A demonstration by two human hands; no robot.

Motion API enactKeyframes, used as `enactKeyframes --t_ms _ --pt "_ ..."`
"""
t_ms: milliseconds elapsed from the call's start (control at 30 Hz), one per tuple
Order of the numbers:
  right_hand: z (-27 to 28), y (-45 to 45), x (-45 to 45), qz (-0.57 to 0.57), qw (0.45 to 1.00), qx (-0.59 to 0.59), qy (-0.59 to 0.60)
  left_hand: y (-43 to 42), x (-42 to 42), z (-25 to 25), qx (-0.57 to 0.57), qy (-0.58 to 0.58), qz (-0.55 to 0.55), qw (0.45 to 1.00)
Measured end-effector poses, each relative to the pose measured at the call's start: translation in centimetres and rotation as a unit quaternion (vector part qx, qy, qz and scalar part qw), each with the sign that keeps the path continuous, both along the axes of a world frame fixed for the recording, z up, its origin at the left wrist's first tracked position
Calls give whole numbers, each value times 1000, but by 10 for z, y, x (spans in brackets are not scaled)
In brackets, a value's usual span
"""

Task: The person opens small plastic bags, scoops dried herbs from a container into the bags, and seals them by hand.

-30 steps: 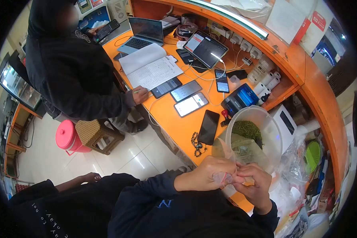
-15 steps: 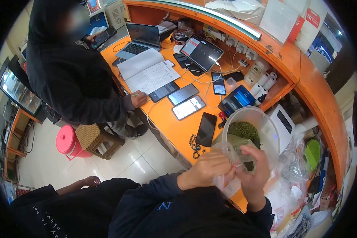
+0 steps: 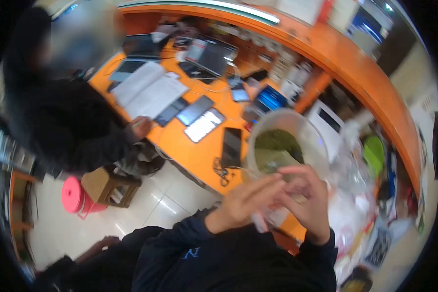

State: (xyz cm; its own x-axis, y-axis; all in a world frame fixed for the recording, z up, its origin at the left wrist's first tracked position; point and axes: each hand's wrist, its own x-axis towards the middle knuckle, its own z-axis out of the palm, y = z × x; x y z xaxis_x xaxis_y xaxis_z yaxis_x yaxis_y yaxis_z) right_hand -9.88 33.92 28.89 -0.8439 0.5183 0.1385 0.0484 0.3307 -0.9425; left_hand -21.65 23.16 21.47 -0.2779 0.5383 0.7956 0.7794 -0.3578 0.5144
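My left hand (image 3: 246,202) and my right hand (image 3: 306,202) meet at the desk's near edge, both blurred. Between them is a clear plastic bag (image 3: 263,220), its lower part hanging under my left hand. My left hand's fingers are closed around the bag's upper part. The fingers of my right hand are bent, their tips at the bag's top; their exact grip is smeared. Just beyond my hands stands a translucent round tub (image 3: 319,141) holding green shredded material (image 3: 277,146). A black phone (image 3: 232,147) and a string of dark beads (image 3: 223,174) lie to its left.
On the orange desk (image 3: 175,151) are several phones, an open notebook (image 3: 148,90), a laptop (image 3: 134,56) and a tablet (image 3: 211,56). A person in black (image 3: 58,112) stands at the left, near a stool (image 3: 109,187) and pink bucket (image 3: 75,197). Plastic bags (image 3: 348,209) lie right.
The view has swung, shifting the desk and tub leftward. My right hand, whose thumb and fingers were spread apart half a second ago, has come back against my left hand at the bag.
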Motion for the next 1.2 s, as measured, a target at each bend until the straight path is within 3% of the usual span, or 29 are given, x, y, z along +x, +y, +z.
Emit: enactKeyframes --t_ms 33,133,233,333,467,567,767,867,967,1200 --pt "0 2 3 8 1000 -27 3 1 1 -2 6 14 2 1000" --pt "3 21 23 -39 997 55 40 0 -2 -4 -9 19 52 998" --pt "-14 65 47 -277 903 328 -13 -9 -20 -13 34 -162 14 986" --pt "-31 78 62 -285 879 335 -184 -19 -33 -2 -21 -359 81 929" --pt "-63 84 54 -176 843 429 -273 -20 -53 -9 -11 -306 91 947" --pt "-86 106 30 -96 791 466 -385 -12 -48 -7 -4 -343 92 935" --pt "-73 140 2 134 773 276 -555 -18 -47 -12 -59 -368 70 925" --pt "-71 128 14 54 754 430 -494 -22 -50 -15 -88 -364 58 926" --pt "-51 111 31 -99 736 535 -404 -25 -54 -22 -60 -326 81 940" --pt "35 52 93 -209 732 541 -358 -22 -50 -13 -54 -397 39 915"
